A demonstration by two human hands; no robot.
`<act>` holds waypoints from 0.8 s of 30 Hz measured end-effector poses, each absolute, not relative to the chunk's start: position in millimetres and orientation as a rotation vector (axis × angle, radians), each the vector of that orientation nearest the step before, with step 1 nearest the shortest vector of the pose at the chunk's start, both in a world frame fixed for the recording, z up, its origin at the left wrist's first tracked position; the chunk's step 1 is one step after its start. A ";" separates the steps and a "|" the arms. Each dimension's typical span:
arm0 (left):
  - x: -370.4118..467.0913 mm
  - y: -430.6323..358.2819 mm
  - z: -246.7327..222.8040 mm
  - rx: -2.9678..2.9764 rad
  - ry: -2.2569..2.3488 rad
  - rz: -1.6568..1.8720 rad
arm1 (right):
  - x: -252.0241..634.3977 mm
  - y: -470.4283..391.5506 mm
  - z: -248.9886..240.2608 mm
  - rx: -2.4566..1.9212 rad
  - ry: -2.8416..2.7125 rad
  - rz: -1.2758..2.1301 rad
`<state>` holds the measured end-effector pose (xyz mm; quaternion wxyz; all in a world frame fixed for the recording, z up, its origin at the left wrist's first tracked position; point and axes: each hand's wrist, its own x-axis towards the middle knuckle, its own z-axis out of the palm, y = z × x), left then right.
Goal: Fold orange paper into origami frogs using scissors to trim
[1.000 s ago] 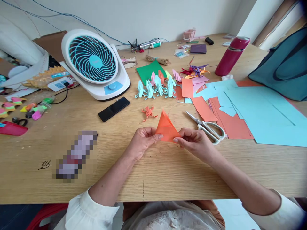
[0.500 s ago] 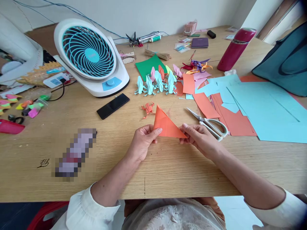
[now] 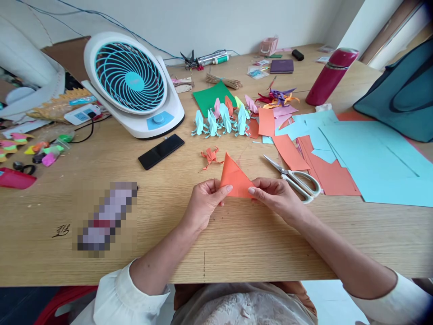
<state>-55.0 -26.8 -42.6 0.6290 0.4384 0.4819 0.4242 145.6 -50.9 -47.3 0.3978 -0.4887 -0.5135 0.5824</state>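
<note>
An orange paper folded into a triangle (image 3: 236, 179) is held just above the table, its point facing away from me. My left hand (image 3: 210, 198) pinches its left lower corner, thumb on top. At the right lower corner, my right hand (image 3: 275, 195) grips the paper between thumb and fingers. Just beyond the paper's tip lies a small orange folded figure (image 3: 211, 156). Scissors with white handles (image 3: 294, 178) rest to the right of my right hand. Several light blue folded figures (image 3: 226, 119) stand farther back.
A white fan (image 3: 135, 85) and a black phone (image 3: 161, 151) are at the back left. On the right lie blue sheets (image 3: 399, 158) and orange sheets (image 3: 333, 174), with a magenta bottle (image 3: 331, 76) and a teal bag (image 3: 402, 95) behind.
My right hand has shifted left along the paper, its thumb now on the front face. The view has shifted slightly.
</note>
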 end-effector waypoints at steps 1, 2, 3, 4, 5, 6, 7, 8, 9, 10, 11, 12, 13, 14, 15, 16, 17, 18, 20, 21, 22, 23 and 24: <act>-53.7 -28.1 -43.9 1.034 1.099 0.970 | 144.8 -50.9 -47.7 -1.216 -1.291 1.480; -52.4 -29.5 -45.1 1.062 1.094 0.963 | 144.1 -50.8 -48.2 -1.200 -1.284 1.481; -51.2 -31.0 -46.1 1.085 1.089 0.954 | 143.6 -50.9 -48.9 -1.192 -1.285 1.476; -50.2 -32.4 -46.8 1.101 1.083 0.941 | 143.2 -51.1 -49.6 -1.193 -1.292 1.461; -49.5 -33.4 -47.3 1.112 1.078 0.926 | 143.0 -51.3 -50.2 -1.198 -1.302 1.439; -49.2 -34.0 -47.4 1.116 1.075 0.912 | 142.9 -51.5 -50.9 -1.202 -1.313 1.417; -49.4 -34.2 -47.1 1.113 1.073 0.899 | 142.8 -51.6 -51.5 -1.204 -1.322 1.399; -50.2 -33.9 -46.4 1.105 1.069 0.877 | 142.9 -51.7 -52.1 -1.205 -1.327 1.385; -51.4 -33.2 -45.3 1.093 1.064 0.847 | 143.0 -51.7 -52.6 -1.204 -1.327 1.372; -52.9 -32.3 -43.9 1.081 1.059 0.813 | 143.2 -51.6 -53.2 -1.202 -1.326 1.361; -54.6 -31.4 -42.3 1.070 1.055 0.780 | 143.5 -51.4 -53.7 -1.200 -1.326 1.352; -56.2 -30.5 -40.8 1.062 1.053 0.752 | 143.9 -51.2 -54.3 -1.196 -1.329 1.343; -57.6 -29.7 -39.4 1.057 1.054 0.732 | 144.3 -51.1 -54.9 -1.191 -1.336 1.332; -58.7 -29.1 -38.3 1.055 1.057 0.721 | 144.7 -51.1 -55.6 -1.187 -1.348 1.319; -59.3 -28.7 -37.6 1.051 1.062 0.720 | 145.2 -51.2 -56.3 -1.185 -1.367 1.303; -59.4 -28.5 -37.3 1.044 1.066 0.719 | 145.6 -51.5 -57.0 -1.182 -1.388 1.286; -59.2 -28.5 -37.3 1.036 1.071 0.721 | 145.9 -51.9 -57.5 -1.180 -1.408 1.269; -58.9 -28.5 -37.5 1.027 1.078 0.726 | 146.1 -52.5 -57.8 -1.177 -1.426 1.251; -58.4 -28.6 -38.0 1.018 1.088 0.740 | 146.0 -53.5 -57.5 -1.170 -1.453 1.216; -58.5 -28.5 -38.3 1.019 1.089 0.745 | 145.8 -53.9 -56.9 -1.167 -1.463 1.198; -59.0 -28.2 -38.5 1.025 1.086 0.743 | 145.5 -54.2 -56.0 -1.169 -1.474 1.179; -59.9 -27.8 -38.6 1.032 1.082 0.734 | 145.3 -54.4 -55.0 -1.171 -1.484 1.159; -61.0 -27.2 -38.9 1.041 1.078 0.719 | 145.1 -54.5 -53.9 -1.173 -1.492 1.138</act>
